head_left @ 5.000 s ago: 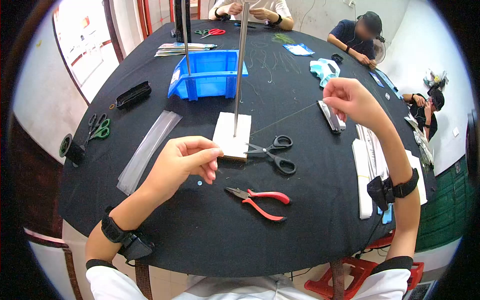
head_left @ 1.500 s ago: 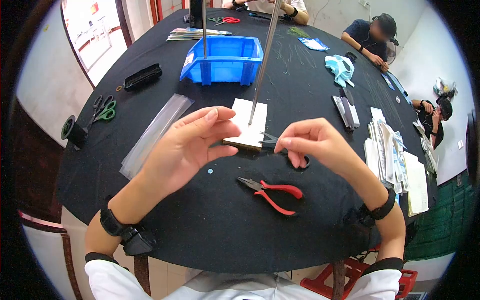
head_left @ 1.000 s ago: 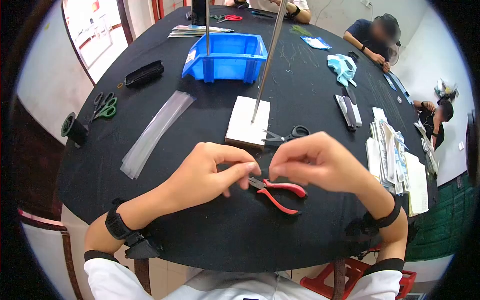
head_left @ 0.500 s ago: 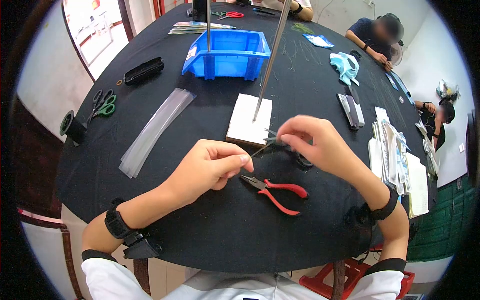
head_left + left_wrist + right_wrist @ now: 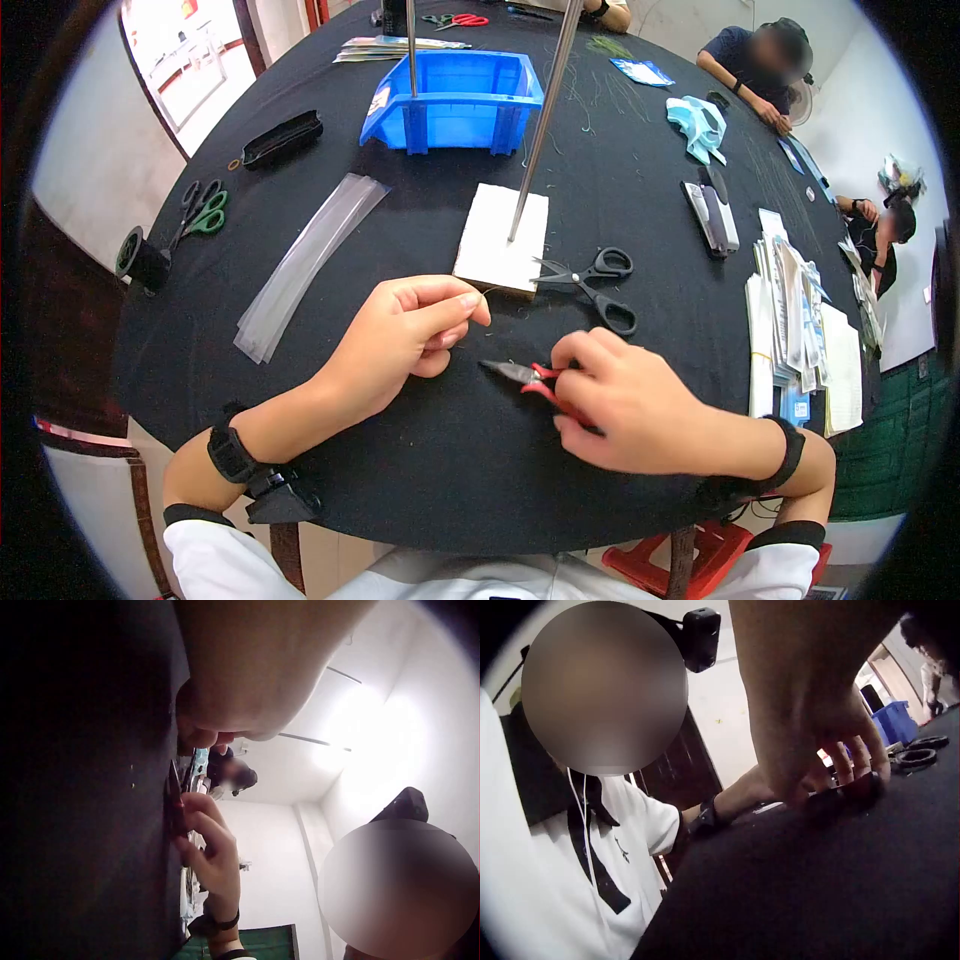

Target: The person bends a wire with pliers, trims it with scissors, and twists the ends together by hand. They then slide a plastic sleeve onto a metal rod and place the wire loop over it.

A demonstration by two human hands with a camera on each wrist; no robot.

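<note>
My left hand [image 5: 405,335], left of the pliers, pinches a fine thread [image 5: 492,291] between thumb and forefinger; a short curl of it shows past the fingertips. My right hand [image 5: 630,400] has its fingers curled round the red handles of a pair of needle-nose pliers [image 5: 515,372], whose dark tips point left. In the left wrist view the pliers [image 5: 175,781] are low against the black cloth under the right hand's fingers. Just beyond the hands, black scissors [image 5: 590,283] lie spread, their tips at a white block [image 5: 495,235] with a metal rod [image 5: 540,130] standing on it.
A blue bin [image 5: 455,118] stands behind the block. At left lie clear plastic strips [image 5: 310,270], green-handled scissors [image 5: 208,212] and a black spool [image 5: 145,262]. To the right are a stapler [image 5: 712,215] and white paper packets [image 5: 785,310]. Other people sit around the far side.
The right hand left the thread near the scissors, came down toward me and took hold of the pliers. The left hand moved slightly left and stays pinched.
</note>
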